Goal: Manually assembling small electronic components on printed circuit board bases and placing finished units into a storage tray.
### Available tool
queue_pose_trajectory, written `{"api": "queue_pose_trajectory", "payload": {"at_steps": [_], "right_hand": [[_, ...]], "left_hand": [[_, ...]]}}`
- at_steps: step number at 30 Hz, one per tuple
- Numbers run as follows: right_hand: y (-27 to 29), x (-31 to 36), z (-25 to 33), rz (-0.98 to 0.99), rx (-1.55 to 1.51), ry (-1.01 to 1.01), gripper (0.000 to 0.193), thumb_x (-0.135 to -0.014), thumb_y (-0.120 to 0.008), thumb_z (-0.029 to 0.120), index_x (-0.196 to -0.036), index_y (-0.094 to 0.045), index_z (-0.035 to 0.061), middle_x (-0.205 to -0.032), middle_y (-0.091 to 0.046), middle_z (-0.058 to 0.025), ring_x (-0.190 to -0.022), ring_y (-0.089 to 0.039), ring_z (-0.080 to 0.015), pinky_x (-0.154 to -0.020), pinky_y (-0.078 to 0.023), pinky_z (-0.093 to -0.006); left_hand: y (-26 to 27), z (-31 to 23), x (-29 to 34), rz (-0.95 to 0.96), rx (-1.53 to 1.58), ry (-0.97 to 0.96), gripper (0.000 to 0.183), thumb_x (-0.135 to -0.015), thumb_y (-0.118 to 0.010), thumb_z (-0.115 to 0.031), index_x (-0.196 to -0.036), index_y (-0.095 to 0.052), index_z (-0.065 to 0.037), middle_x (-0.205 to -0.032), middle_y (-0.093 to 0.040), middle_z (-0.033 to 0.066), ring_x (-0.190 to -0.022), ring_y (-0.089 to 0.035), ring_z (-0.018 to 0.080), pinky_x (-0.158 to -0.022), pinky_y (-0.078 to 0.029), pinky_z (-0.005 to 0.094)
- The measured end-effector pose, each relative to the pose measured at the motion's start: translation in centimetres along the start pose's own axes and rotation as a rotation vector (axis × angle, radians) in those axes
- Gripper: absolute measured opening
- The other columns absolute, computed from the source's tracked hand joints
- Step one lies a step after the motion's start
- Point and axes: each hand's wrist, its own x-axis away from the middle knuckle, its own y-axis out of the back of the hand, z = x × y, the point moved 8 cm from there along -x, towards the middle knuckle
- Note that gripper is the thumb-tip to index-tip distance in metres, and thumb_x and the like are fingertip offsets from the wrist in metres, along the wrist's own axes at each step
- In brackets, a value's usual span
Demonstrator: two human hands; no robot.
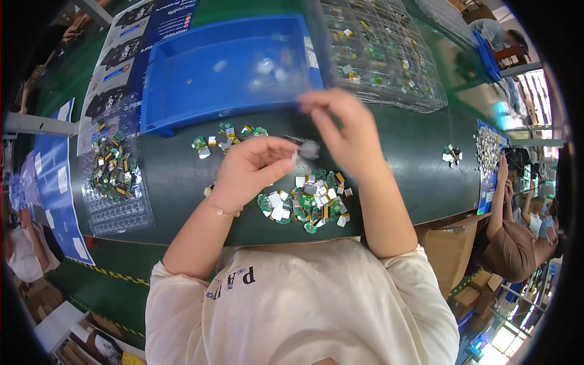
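My left hand [258, 167] is closed in a pinch over the dark table. A small whitish piece [295, 157] shows at its fingertips, too small to name. Just right of it is a blurred, translucent grey-white thing [309, 149]; whether a hand holds it I cannot tell. My right hand [347, 131] is raised beside the bin's near right corner, its fingers bent and smeared by motion. Below and between my hands lies a pile of small green circuit boards [316, 198] with white and yellow parts. More circuit boards [226, 131] lie behind my left hand.
A blue plastic bin [201, 82] with a few whitish bits stands behind my hands. Stacked clear trays [380, 55] of boards are at the back right. At left, a clear blister tray [118, 213] bears loose boards. A small board cluster [451, 156] lies right; other people work nearby.
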Motion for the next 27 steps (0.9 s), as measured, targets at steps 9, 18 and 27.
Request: {"api": "queue_pose_trajectory", "payload": {"at_steps": [9, 18, 27], "right_hand": [[-4.2, 5.4, -3.5, 0.332, -1.012, -0.477, 0.015, -0.087, -0.057, -0.001, -0.1, -0.064, -0.0008, -0.099, -0.062, -0.0081, -0.092, -0.058, -0.0131, -0.077, -0.047, -0.0253], [-3.8, 6.0, -5.7, 0.262, -0.905, -0.672, 0.005, -0.081, -0.069, 0.002, -0.082, -0.066, -0.002, -0.08, -0.064, -0.0033, -0.069, -0.058, -0.0077, -0.063, -0.046, -0.0217], [-4.2, 5.9, -4.1, 0.37, -0.788, -0.589, 0.008, -0.081, -0.069, 0.004, -0.085, -0.063, 0.0016, -0.071, -0.06, 0.0026, -0.064, -0.052, -0.0016, -0.056, -0.04, -0.0174]], "left_hand": [[-0.8, 0.8, -0.4, 0.166, 0.167, 0.115, 0.023, -0.087, -0.063, -0.016, -0.103, -0.06, 0.001, -0.093, -0.066, 0.0112, -0.084, -0.065, 0.019, -0.071, -0.052, 0.0261], [-0.3, 1.7, -1.0, 0.104, 0.026, 0.151, 0.016, -0.086, -0.062, -0.007, -0.099, -0.056, -0.002, -0.095, -0.065, 0.0095, -0.084, -0.064, 0.016, -0.069, -0.052, 0.0247], [-0.5, 2.0, -0.9, 0.047, 0.138, 0.136, 0.022, -0.084, -0.062, 0.002, -0.105, -0.058, -0.002, -0.089, -0.064, 0.0049, -0.076, -0.059, 0.0092, -0.07, -0.05, 0.0224]]}}
